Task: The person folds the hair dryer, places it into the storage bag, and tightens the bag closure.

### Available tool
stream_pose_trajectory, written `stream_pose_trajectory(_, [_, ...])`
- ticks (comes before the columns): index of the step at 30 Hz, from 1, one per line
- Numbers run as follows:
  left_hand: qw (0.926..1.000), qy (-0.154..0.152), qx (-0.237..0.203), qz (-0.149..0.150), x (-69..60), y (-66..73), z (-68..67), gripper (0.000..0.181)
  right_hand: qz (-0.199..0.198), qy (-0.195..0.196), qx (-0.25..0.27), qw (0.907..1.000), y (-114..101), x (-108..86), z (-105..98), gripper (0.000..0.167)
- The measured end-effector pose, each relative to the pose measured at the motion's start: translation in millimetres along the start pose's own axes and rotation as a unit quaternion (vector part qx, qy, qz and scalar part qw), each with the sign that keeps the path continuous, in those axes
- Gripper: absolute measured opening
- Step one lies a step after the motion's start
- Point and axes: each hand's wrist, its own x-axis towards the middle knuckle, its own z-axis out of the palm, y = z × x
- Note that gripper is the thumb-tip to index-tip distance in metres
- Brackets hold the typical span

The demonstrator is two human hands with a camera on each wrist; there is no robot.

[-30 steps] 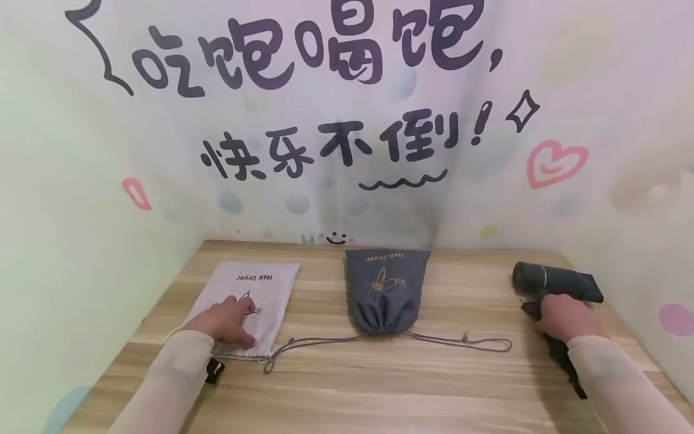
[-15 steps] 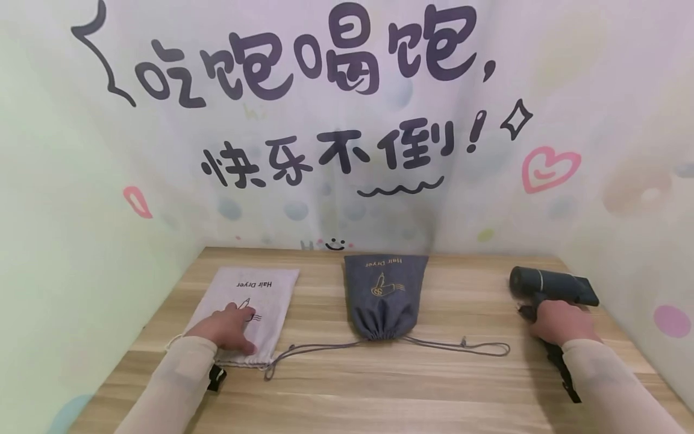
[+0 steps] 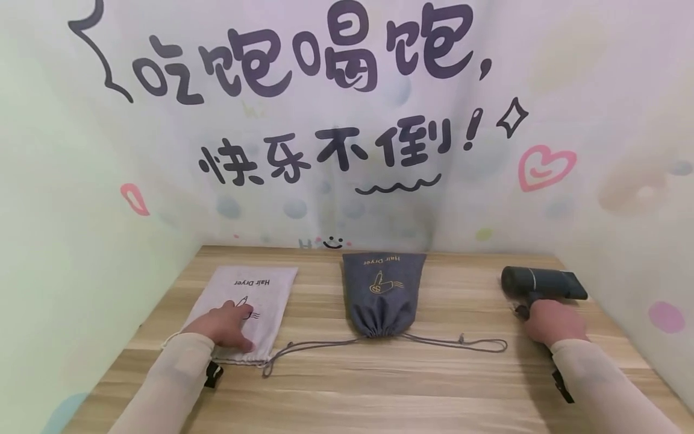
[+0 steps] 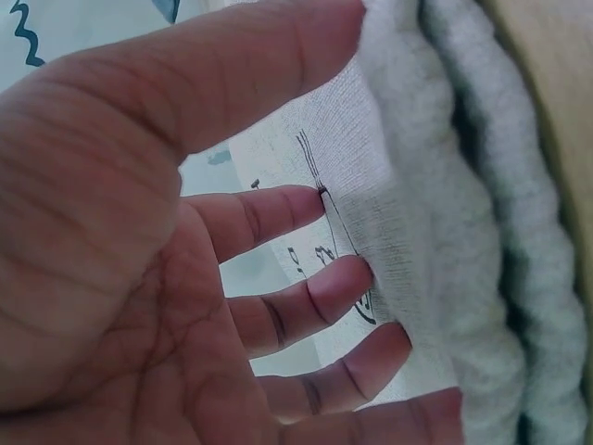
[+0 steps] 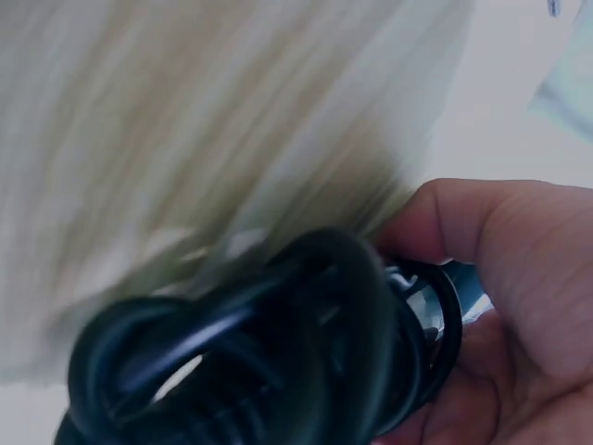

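The left hand (image 3: 219, 325) is relaxed, with its fingers spread apart and only a little bent; it does not grasp, but its fingertips touch the white bag (image 3: 268, 307). The right hand (image 3: 555, 320) is closed around the handle of the dark hair dryer (image 3: 542, 282), and black loops of cord (image 5: 343, 343) are gathered at this hand in the right wrist view. I cannot tell whether the hair dryer touches the surface or is slightly above it. Both forearms wear light beige sleeves (image 3: 168, 374).

The white bag lies flat at the left side of the table (image 3: 379, 392), and the hair dryer is at the right side, its barrel lying across. Between them, well apart from both hands, there is a dark grey bag (image 3: 382, 295) near the back edge. Its gathered mouth is toward the person, and its thin grey cords (image 3: 477, 345) extend to both sides; the left one reaches the lower corner of the white bag. On both bags the words "Hair Dryer" stand upside down.

The table has a light wood grain with long pale and brown stripes. Behind it hangs a whitish cloth (image 3: 336, 208) with large dark Chinese characters, pale blue spots and a pink heart (image 3: 542, 172). The left wall (image 3: 65, 241) is pale greenish.
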Motion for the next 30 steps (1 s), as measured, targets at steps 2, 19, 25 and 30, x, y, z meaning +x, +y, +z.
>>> stream_pose_trajectory(2, [1.0, 0.001, -0.004, 0.002, -1.0, -0.6, -1.1, 0.081, 0.0, 0.003, 0.005, 1.0, -1.1, 0.4, 0.7, 0.028])
stream_pose_trajectory(19, [1.0, -0.006, -0.006, -0.001, 0.5, -3.0, -0.1, 0.082, -0.026, 0.07, 0.028, 0.9969, 16.1, -2.2, 4.0, 0.02])
stream_pose_trajectory(25, [1.0, -0.008, -0.001, -0.003, 0.1, -3.0, -1.8, 0.083, -0.063, 0.135, 0.021, 0.9886, 11.1, -7.4, 4.9, 0.008])
stream_pose_trajectory(30, [1.0, -0.007, 0.004, -0.006, 2.0, -3.5, -1.4, 0.082, -0.079, 0.176, 0.004, 0.9813, 2.4, -8.5, 1.8, 0.01])
